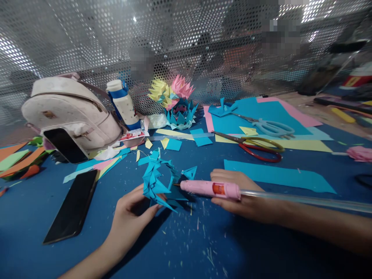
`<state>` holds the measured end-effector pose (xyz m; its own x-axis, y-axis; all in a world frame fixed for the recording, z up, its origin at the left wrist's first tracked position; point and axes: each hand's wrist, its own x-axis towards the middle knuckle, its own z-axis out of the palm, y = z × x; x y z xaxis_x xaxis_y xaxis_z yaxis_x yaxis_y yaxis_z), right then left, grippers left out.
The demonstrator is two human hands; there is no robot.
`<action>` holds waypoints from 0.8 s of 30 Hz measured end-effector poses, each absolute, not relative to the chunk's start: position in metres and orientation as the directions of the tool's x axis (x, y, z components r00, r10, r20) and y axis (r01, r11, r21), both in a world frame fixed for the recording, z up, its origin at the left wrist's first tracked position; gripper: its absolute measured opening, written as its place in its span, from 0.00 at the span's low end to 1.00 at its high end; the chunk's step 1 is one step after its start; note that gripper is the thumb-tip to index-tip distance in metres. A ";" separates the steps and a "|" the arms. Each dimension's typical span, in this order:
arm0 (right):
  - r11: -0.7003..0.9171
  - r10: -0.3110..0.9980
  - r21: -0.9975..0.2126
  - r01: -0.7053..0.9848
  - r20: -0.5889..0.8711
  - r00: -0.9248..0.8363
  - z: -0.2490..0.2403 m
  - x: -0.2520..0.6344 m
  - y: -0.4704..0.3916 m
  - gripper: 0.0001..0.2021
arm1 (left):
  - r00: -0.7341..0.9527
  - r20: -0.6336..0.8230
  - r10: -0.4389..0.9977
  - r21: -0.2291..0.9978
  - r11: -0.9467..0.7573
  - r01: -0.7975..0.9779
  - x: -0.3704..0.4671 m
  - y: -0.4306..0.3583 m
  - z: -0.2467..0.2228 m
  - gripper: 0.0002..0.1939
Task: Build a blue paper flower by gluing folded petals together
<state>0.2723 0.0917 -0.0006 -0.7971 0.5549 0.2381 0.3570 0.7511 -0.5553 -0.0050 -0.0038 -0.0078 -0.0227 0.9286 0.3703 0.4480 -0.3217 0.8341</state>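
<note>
The blue folded-paper ring (157,180) is above the near-central tabletop, at the left hand (129,211). The left fingers and thumb grasp its lower left side. Its opening is tilted toward the right; several folded points project down and to the right.

The right hand (250,210) is closed around the pink glue gun (200,188). The gun's long axis runs nearly level across the view: nozzle (176,185) pointing left at the ring, clear glue stick (293,198) extending right with a slight downward slope. Contact between nozzle and ring cannot be confirmed.

The work surface is a dark blue tabletop (200,248) carrying fine debris and paper scraps. A blue paper strip (276,176) lies beyond the right hand. Farther back are red-and-yellow-handled scissors (259,146) and light-blue-handled scissors (273,127). A black smartphone (71,209) lies to the left; a second smartphone (65,145) leans against a pale backpack (65,108). A white-and-blue bottle (124,105) stands beside the backpack, with yellow, pink and blue paper flowers (181,112) to its right. A perforated metal panel (110,50) bounds the rear; shapes beyond it are indistinct.
</note>
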 end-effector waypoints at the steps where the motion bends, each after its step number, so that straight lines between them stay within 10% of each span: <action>1: 0.751 0.553 -0.556 0.356 0.235 -0.799 -0.001 0.273 0.092 0.17 | -0.018 0.374 0.927 0.830 -0.326 0.453 -0.005 -0.004 -0.008 0.04; 24: 0.638 0.687 -0.632 0.439 0.212 -0.695 -0.001 0.271 0.092 0.14 | -0.047 0.304 0.952 0.881 -0.262 0.393 -0.004 0.002 -0.008 0.04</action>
<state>0.2713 0.0920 -0.0007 -0.6948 0.6874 0.2115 0.4390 0.6382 -0.6324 -0.0041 0.0017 -0.0078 -0.0466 0.9517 0.3036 0.3928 -0.2620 0.8815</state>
